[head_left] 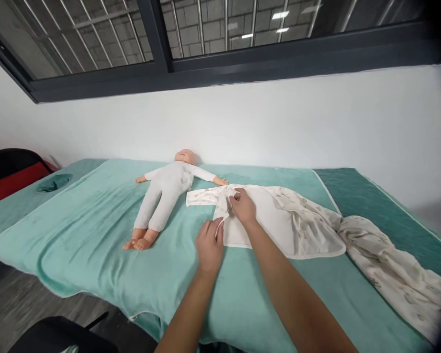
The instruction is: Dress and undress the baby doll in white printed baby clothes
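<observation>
A white baby gown (268, 211) with a small print lies spread on the green sheet, one sleeve (202, 197) stretched to the left. My left hand (210, 245) pinches its near edge between thumb and fingers. Farther back, my right hand (243, 207) has its fingers closed on the cloth near the neck and sleeve; the exact fold is partly hidden. Left of the gown, a baby doll (169, 181) in a white bodysuit lies on its back, arms spread and feet bare. One doll hand (220, 181) rests close to the gown's sleeve.
Bunched printed cloth (393, 269) lies at the right. The green sheet (88, 220) covers a padded table with a face hole (55, 182) at its left end. A white wall and dark window frame (242, 63) stand behind. A black chair (62, 336) is at lower left.
</observation>
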### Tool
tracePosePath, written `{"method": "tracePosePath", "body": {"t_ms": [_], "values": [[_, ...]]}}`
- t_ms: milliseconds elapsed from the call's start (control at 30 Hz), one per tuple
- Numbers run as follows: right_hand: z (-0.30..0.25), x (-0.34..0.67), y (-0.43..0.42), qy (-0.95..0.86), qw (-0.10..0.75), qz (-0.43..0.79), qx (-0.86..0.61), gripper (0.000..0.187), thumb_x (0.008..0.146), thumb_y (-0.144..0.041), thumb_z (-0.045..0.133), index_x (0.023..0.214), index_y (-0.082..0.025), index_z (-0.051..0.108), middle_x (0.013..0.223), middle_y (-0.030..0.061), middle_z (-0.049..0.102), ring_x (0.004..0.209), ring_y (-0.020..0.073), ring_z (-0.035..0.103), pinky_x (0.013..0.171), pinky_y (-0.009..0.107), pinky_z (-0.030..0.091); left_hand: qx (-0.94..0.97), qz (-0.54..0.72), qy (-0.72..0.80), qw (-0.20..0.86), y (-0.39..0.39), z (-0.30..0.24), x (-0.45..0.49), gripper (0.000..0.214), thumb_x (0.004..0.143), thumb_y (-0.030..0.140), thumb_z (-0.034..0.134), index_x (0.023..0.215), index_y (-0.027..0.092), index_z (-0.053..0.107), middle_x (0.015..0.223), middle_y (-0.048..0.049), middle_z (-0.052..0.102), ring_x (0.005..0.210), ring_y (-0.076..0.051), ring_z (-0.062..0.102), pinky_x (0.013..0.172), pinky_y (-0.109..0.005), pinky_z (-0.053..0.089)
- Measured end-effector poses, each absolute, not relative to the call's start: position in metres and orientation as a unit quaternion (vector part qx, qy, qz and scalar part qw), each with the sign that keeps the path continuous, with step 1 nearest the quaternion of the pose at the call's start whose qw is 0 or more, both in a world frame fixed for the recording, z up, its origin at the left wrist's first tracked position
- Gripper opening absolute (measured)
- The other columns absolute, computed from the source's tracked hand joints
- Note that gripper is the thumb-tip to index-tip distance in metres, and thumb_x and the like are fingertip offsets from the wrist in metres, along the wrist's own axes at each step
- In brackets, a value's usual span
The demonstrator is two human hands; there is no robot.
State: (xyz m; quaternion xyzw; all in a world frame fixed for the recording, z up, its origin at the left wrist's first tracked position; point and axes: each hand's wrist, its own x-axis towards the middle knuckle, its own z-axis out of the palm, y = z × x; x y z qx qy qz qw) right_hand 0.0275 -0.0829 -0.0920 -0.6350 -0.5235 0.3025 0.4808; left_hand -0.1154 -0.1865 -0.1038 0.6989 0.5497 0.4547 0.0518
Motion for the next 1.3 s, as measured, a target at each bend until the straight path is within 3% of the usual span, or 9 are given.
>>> {"method": "tracePosePath", "body": {"t_ms": [167, 333, 433, 533, 700, 800, 933, 1100, 1300], "values": [[-0.088, 0.037, -0.082, -0.509, 0.554, 0.391, -0.53, 0.053, 0.088, -0.043, 0.047, 0.136, -0.022, 0.047, 0.115, 0.0068, 0.068, 0.101, 0.0201, 0.065, 0.086, 0.034, 0.052, 0.588, 0.518, 0.61, 0.115, -0.178, -0.102, -0.116, 0.028, 0.099, 0.034, 0.04, 0.113, 0.02, 0.061, 0.108, -0.0088, 0.067, 0.102, -0.02, 0.062, 0.092, -0.034, 0.05], [-0.081, 0.028, -0.087, -0.554, 0.553, 0.54, -0.311, 0.052, 0.078, -0.037, 0.064, 0.129, -0.027, 0.058, 0.142, 0.005, 0.055, 0.129, 0.0237, 0.054, 0.102, 0.04, 0.048, 0.516, 0.579, 0.631, 0.022, -0.177, -0.099, -0.116, 0.034, 0.097, 0.026, 0.042, 0.128, 0.015, 0.048, 0.13, -0.017, 0.051, 0.126, -0.024, 0.048, 0.11, -0.042, 0.04], [-0.085, 0.024, -0.088, -0.568, 0.556, 0.491, -0.358, 0.043, 0.08, -0.035, 0.06, 0.121, -0.024, 0.063, 0.138, 0.0056, 0.059, 0.13, 0.0233, 0.054, 0.106, 0.041, 0.046, 0.566, 0.549, 0.614, -0.037, -0.18, -0.098, -0.114, 0.031, 0.094, 0.018, 0.042, 0.123, 0.017, 0.05, 0.133, -0.0166, 0.05, 0.131, -0.025, 0.045, 0.116, -0.048, 0.032], [-0.093, 0.025, -0.086, -0.571, 0.557, 0.436, -0.416, 0.04, 0.085, -0.034, 0.05, 0.121, -0.021, 0.062, 0.133, 0.0076, 0.063, 0.124, 0.0204, 0.058, 0.106, 0.039, 0.046, 0.638, 0.491, 0.592, -0.044, -0.183, -0.1, -0.111, 0.027, 0.09, 0.012, 0.043, 0.112, 0.02, 0.056, 0.12, -0.0122, 0.061, 0.121, -0.025, 0.053, 0.115, -0.05, 0.031], [-0.097, 0.021, -0.094, -0.608, 0.486, 0.323, -0.538, 0.039, 0.088, -0.021, 0.038, 0.119, -0.017, 0.061, 0.125, 0.0088, 0.066, 0.118, 0.0188, 0.06, 0.106, 0.038, 0.044, 0.697, 0.425, 0.577, 0.021, -0.182, -0.102, -0.109, 0.024, 0.089, 0.013, 0.043, 0.104, 0.02, 0.061, 0.097, -0.0085, 0.068, 0.095, -0.023, 0.062, 0.084, -0.035, 0.048], [-0.094, 0.016, -0.113, -0.661, 0.417, 0.25, -0.571, 0.041, 0.086, -0.017, 0.045, 0.125, -0.018, 0.06, 0.136, 0.0093, 0.059, 0.132, 0.0215, 0.048, 0.115, 0.04, 0.032, 0.705, 0.371, 0.602, 0.049, -0.182, -0.1, -0.107, 0.024, 0.091, 0.017, 0.044, 0.103, 0.021, 0.065, 0.093, -0.0057, 0.071, 0.088, -0.02, 0.065, 0.077, -0.031, 0.046], [-0.095, 0.019, -0.145, -0.729, 0.332, 0.174, -0.573, 0.047, 0.092, -0.027, 0.051, 0.137, -0.016, 0.053, 0.156, 0.0125, 0.037, 0.147, 0.0268, 0.026, 0.121, 0.047, 0.014, 0.702, 0.325, 0.631, 0.067, -0.185, -0.095, -0.106, 0.024, 0.092, 0.021, 0.046, 0.103, 0.024, 0.067, 0.091, -0.0024, 0.074, 0.081, -0.017, 0.067, 0.071, -0.027, 0.042], [-0.098, 0.059, -0.162, -0.769, 0.222, 0.05, -0.598, 0.051, 0.1, -0.043, 0.039, 0.143, -0.017, 0.047, 0.157, 0.0119, 0.035, 0.146, 0.0282, 0.028, 0.118, 0.048, 0.02, 0.688, 0.306, 0.655, 0.057, -0.184, -0.093, -0.104, 0.025, 0.092, 0.02, 0.046, 0.102, 0.023, 0.068, 0.085, -0.0022, 0.074, 0.076, -0.018, 0.066, 0.065, -0.026, 0.037], [-0.086, 0.144, -0.172, -0.751, 0.228, -0.091, -0.613, 0.038, 0.096, -0.02, 0.039, 0.129, -0.013, 0.057, 0.15, 0.0129, 0.044, 0.139, 0.0279, 0.036, 0.117, 0.045, 0.021, 0.678, 0.313, 0.662, 0.059, -0.181, -0.094, -0.104, 0.025, 0.09, 0.02, 0.046, 0.101, 0.024, 0.068, 0.083, -0.0015, 0.073, 0.077, -0.019, 0.066, 0.064, -0.026, 0.034]]}}
